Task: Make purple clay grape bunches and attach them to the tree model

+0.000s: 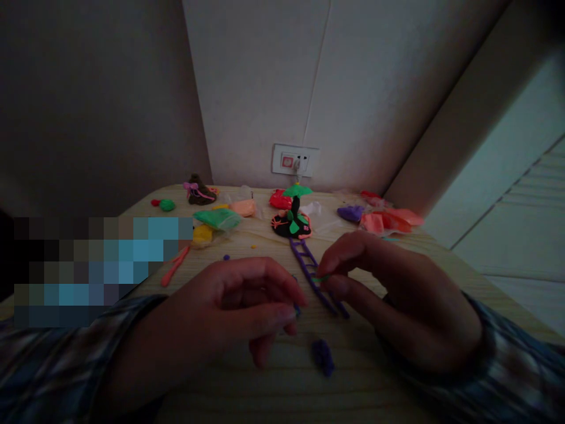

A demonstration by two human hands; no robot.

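Note:
My right hand (pixel 397 288) pinches a small thin green piece of clay (pixel 321 278) between thumb and fingertips, over the side of a purple clay ladder (pixel 303 257). The ladder lies slanting on the table, its far end at a black clay base (pixel 280 231) with green leaves, pink trim and a green umbrella-like top (pixel 297 190). My left hand (pixel 251 306) hovers left of the ladder, fingers loosely curved. A bluish bit shows at its fingertips; whether it touches them is unclear. A dark purple clay lump (pixel 323 357) lies in front, between my hands.
Behind on the wooden table (pixel 198 383) are a brown clay piece with a pink bow (pixel 198 191), green clay in a bag (pixel 218 218), red clay (pixel 280 199), purple clay (pixel 351 212) and coral clay packets (pixel 391 221). A coral strip (pixel 175 267) lies left. A wall socket (pixel 295 160) is behind.

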